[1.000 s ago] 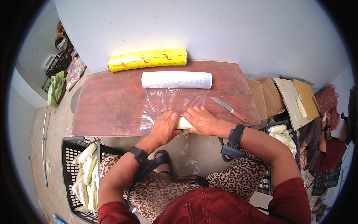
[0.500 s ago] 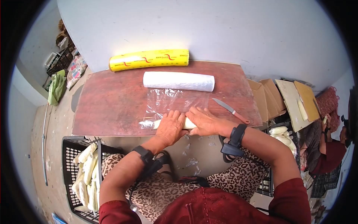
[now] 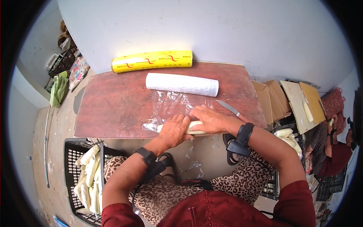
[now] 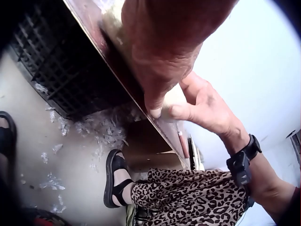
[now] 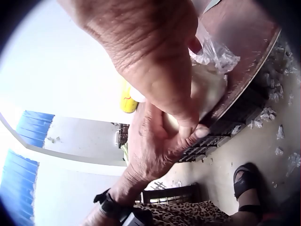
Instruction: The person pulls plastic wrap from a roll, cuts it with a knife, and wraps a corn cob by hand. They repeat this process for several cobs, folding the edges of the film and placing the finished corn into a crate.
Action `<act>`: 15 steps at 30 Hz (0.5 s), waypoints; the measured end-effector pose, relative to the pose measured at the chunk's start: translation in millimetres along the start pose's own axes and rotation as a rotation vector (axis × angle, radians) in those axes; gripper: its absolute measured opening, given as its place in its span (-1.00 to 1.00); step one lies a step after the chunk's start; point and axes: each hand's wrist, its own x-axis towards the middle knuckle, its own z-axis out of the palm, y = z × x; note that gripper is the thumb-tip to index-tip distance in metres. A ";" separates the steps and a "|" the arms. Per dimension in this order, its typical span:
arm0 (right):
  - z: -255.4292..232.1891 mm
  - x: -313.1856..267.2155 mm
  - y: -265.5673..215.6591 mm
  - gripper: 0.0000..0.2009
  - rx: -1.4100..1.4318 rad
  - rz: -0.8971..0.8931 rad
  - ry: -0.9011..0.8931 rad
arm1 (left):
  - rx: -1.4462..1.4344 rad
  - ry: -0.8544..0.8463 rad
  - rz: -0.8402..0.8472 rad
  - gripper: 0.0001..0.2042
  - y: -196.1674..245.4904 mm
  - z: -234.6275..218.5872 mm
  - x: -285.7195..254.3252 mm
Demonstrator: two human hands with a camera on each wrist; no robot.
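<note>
A pale ear of corn (image 3: 195, 127) lies along the table's front edge with clear plastic film about it. My left hand (image 3: 173, 130) grips it from above, thumb on the near side; its left end shows beyond that hand. Beside it my right hand (image 3: 212, 119) holds the right part, with the thumb (image 4: 182, 112) low against the corn in the left wrist view. The clear film (image 3: 170, 104) runs from the corn back to a white film roll (image 3: 182, 84). In the right wrist view, crumpled film (image 5: 218, 57) sticks out past the corn's end.
A knife (image 3: 230, 109) with a reddish handle lies on the table (image 3: 113, 102) right of the film. Behind the roll is a yellow printed roll (image 3: 152, 61). A black crate (image 3: 72, 174) of corn stands at the left front; more corn (image 3: 289, 140) is at the right.
The hands have shifted a little right and the corn's left end has come out past the left hand. The right hand's fingers have lifted and bent, showing more of the corn.
</note>
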 end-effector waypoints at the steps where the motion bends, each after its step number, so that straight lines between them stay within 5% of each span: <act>1: -4.3 3.8 3.2 -0.53 -0.047 0.015 0.088 | 0.010 -0.009 -0.005 -0.43 0.5 0.2 0.4; 6: -16.2 26.4 26.7 -0.49 -0.496 0.160 0.438 | 0.004 -0.034 -0.026 -0.46 3.2 0.9 0.3; 12: -19.8 47.4 44.7 -0.41 -0.492 0.260 0.308 | -0.013 -0.041 0.017 -0.49 9.1 2.0 -5.2; 15: -23.4 47.2 44.1 -0.39 -0.521 0.272 0.261 | 0.014 -0.100 0.167 -0.51 13.4 3.6 -9.9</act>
